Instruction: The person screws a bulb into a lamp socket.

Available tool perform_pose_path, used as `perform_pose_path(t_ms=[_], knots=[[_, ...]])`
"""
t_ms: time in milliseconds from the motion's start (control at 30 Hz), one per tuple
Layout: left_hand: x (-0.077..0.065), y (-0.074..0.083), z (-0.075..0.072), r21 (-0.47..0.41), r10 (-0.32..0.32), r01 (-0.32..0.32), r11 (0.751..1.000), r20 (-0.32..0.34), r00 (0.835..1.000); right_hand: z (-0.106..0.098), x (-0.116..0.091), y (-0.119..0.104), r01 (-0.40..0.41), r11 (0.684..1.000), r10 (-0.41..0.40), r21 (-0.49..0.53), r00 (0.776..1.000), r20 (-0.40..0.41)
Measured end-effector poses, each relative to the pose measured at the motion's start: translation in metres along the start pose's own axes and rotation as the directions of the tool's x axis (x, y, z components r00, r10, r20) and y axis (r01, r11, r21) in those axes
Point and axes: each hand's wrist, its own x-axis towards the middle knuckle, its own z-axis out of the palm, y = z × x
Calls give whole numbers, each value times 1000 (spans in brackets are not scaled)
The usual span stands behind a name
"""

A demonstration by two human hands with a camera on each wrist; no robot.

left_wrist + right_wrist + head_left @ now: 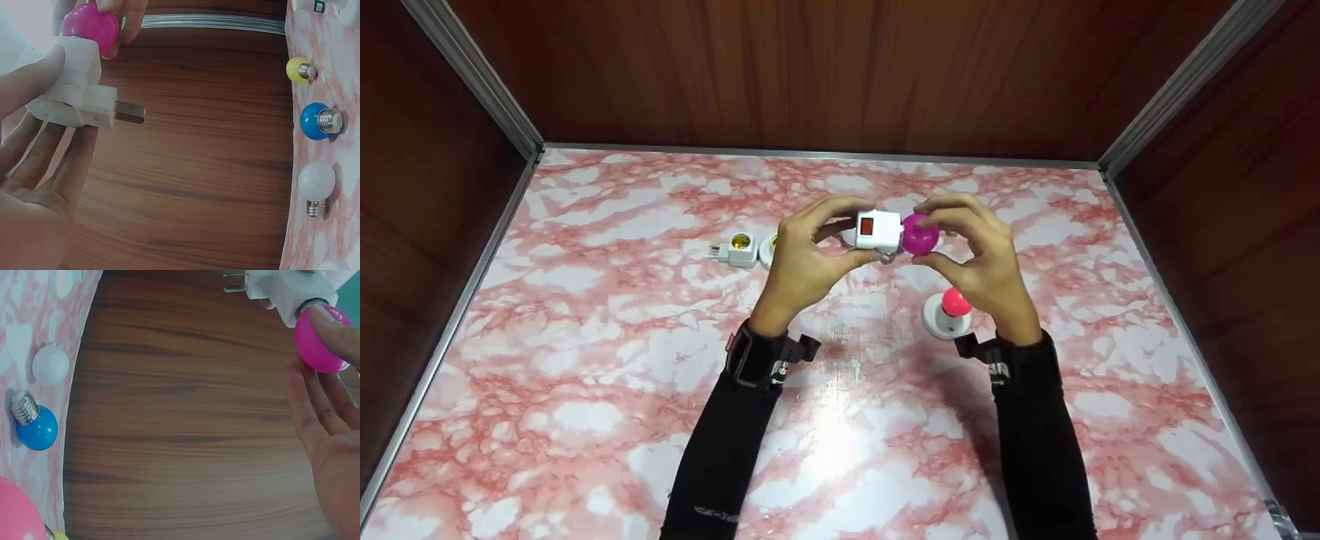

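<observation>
Above the middle of the marble table, my left hand [810, 247] grips a white plug-in lamp socket adapter [879, 230] with a red switch; its metal prongs [130, 112] stick out in the left wrist view. A magenta bulb [920, 235] sits in the adapter's socket end. My right hand [971, 240] pinches that bulb between thumb and fingers [337, 332]. The same bulb [90, 25] shows at the top of the left wrist view, and the adapter [287, 289] at the top of the right wrist view.
A second white adapter [739, 250] with a yellow bulb lies left of my hands. A pink bulb [956, 301] stands in a round white holder [941, 321] by my right wrist. Loose yellow [298, 70], blue [315, 121] and white [316, 181] bulbs lie on the table [585, 390]. Wood walls enclose it.
</observation>
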Motion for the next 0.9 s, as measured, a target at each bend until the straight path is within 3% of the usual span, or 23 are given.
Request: perform_pose_path(t_ms=[900], knots=[[-1, -2, 1, 10, 18, -18, 1000, -7, 1000, -2, 1, -1, -32, 999, 32, -1, 999, 17]])
